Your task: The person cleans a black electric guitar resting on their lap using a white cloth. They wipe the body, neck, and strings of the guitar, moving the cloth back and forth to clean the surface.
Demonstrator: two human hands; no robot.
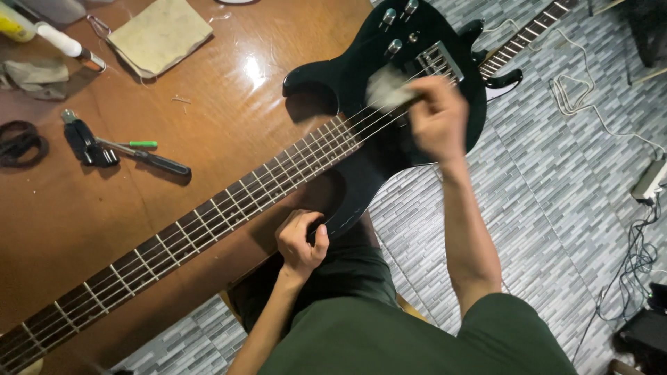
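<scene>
Right hand, perhaps cloth, guitar

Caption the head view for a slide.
Right hand rubs a cloth over a black guitar; left hand grips its lower horn.

Black electric bass is lying flat across my wooden table, body hanging off the edge over the tiled floor, neck running down toward the lower left. Glossy finish, chrome knobs and bridge (pretty reflective). There's a small pale cloth bunched up on the strings, near the bridge.
</scene>
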